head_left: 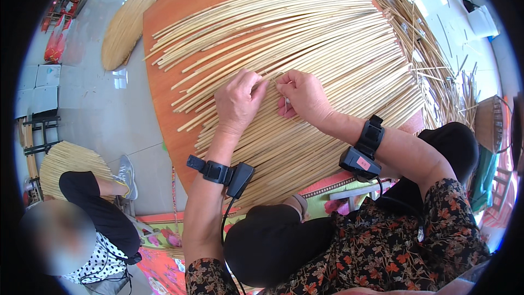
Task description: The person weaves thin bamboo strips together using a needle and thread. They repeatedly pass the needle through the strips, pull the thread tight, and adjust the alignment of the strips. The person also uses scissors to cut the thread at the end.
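Stalks: side by side on the orange board, under both hands
Left hand: fingers narrow beside the string; cannot tell if gripping
Right hand: pinching string
String work: seemingly binding stalks; next move calls for even tension, stalks kept aligned

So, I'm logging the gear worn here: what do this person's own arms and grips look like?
The left grip and right grip are ungloved. Each forearm wears a black strap with a boxy black module; the right one bears a pinkish label. A black cable trails from each module. Black sleeves show an orange-red and tan floral print.
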Action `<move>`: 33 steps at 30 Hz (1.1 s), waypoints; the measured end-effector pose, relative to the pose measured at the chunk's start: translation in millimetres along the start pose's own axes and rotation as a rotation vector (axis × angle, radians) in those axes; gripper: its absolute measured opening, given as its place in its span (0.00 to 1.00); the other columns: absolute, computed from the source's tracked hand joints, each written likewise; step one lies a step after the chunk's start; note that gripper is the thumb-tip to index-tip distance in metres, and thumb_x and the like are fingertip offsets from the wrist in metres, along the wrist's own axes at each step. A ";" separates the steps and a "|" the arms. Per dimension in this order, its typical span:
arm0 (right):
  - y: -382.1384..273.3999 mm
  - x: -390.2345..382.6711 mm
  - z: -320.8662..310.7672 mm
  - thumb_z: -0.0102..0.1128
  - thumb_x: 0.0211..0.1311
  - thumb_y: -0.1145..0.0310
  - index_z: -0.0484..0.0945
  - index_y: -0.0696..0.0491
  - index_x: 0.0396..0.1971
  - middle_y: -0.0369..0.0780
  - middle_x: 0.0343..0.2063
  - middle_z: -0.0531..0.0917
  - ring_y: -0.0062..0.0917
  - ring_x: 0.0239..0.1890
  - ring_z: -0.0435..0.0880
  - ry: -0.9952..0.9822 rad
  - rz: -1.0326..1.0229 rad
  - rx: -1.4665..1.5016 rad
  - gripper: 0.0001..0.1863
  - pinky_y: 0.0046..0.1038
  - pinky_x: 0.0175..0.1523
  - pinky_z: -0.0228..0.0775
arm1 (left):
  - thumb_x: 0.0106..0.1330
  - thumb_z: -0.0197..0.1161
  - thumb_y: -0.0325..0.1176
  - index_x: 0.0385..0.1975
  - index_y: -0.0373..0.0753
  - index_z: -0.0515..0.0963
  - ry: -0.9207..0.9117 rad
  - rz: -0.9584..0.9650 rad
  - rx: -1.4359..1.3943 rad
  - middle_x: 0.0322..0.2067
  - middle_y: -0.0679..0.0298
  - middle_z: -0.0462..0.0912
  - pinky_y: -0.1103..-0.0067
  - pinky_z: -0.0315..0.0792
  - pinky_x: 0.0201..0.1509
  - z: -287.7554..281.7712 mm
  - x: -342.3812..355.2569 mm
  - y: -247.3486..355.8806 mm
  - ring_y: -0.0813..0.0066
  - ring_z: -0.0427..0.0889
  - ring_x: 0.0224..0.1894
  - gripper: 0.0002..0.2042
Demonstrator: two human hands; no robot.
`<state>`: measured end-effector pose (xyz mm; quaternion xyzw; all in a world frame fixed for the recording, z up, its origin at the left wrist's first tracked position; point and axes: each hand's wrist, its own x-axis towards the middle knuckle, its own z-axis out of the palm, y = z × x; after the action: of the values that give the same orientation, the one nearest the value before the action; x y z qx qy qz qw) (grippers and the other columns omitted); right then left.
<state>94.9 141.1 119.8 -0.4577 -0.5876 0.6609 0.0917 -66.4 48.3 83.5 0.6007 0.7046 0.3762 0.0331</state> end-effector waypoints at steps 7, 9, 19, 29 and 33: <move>1.0 5.9 -6.4 0.55 0.77 0.73 0.80 0.64 0.42 0.43 0.24 0.86 0.28 0.24 0.91 -0.039 -0.009 -0.063 0.09 0.27 0.27 0.84 | 0.62 0.78 0.31 0.32 0.42 0.81 0.070 0.002 0.036 0.30 0.66 0.86 0.73 0.78 0.29 7.1 1.5 0.0 0.66 0.87 0.28 0.09; 2.4 7.3 -7.2 0.57 0.78 0.71 0.79 0.62 0.43 0.42 0.25 0.86 0.27 0.24 0.90 -0.063 -0.016 -0.101 0.09 0.26 0.27 0.85 | 0.61 0.79 0.33 0.31 0.44 0.81 0.094 0.023 0.067 0.29 0.69 0.86 0.73 0.77 0.26 8.3 0.9 -2.5 0.69 0.86 0.26 0.09; -0.5 1.2 -3.8 0.55 0.76 0.74 0.80 0.65 0.41 0.43 0.23 0.86 0.27 0.23 0.91 0.000 -0.018 -0.034 0.09 0.26 0.26 0.83 | 0.61 0.78 0.32 0.29 0.44 0.82 0.059 -0.007 0.041 0.28 0.68 0.86 0.74 0.76 0.26 5.5 2.4 -0.2 0.68 0.85 0.25 0.09; 1.4 4.1 -10.2 0.53 0.75 0.74 0.80 0.65 0.40 0.43 0.23 0.87 0.28 0.23 0.91 -0.068 -0.063 -0.116 0.09 0.27 0.26 0.84 | 0.60 0.78 0.29 0.30 0.42 0.83 0.049 -0.024 0.043 0.28 0.66 0.86 0.74 0.76 0.28 5.5 1.5 2.0 0.67 0.85 0.27 0.08; -4.1 4.8 -16.1 0.51 0.75 0.74 0.81 0.63 0.39 0.43 0.22 0.87 0.28 0.22 0.90 -0.122 -0.059 -0.210 0.10 0.28 0.26 0.85 | 0.60 0.78 0.30 0.29 0.43 0.83 0.031 -0.041 0.048 0.28 0.67 0.85 0.74 0.76 0.28 5.9 1.7 2.6 0.67 0.85 0.26 0.08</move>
<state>102.0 156.6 122.8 -0.4065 -0.6713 0.6192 0.0266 -61.7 52.6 81.5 0.5809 0.7260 0.3677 0.0156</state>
